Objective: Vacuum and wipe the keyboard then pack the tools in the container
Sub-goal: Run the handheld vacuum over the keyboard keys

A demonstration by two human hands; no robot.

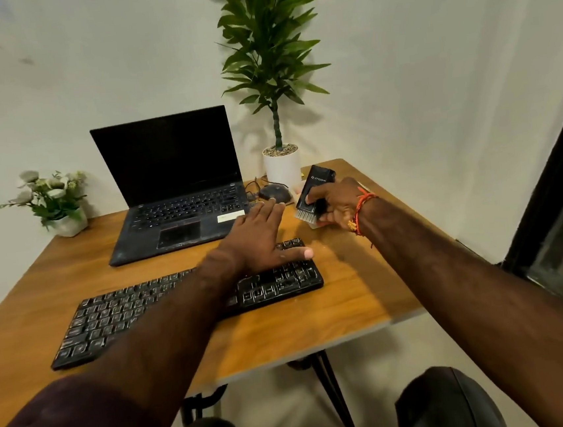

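A dusty black keyboard (137, 306) lies slanted across the front of the wooden table (350, 296). My left hand (262, 239) hovers flat with straight fingers above the keyboard's right end, reaching toward the back right. My right hand (334, 204) grips a small black handheld vacuum (317, 189) with a grey brush head at its lower end, held just above the table at the right. Something pale shows under that hand; I cannot tell what it is.
An open black laptop (175, 196) stands behind the keyboard. A black mouse (274, 193) with its cable lies beside it. A tall plant in a white pot (282, 165) stands at the back, a small flower pot (68, 223) at the left.
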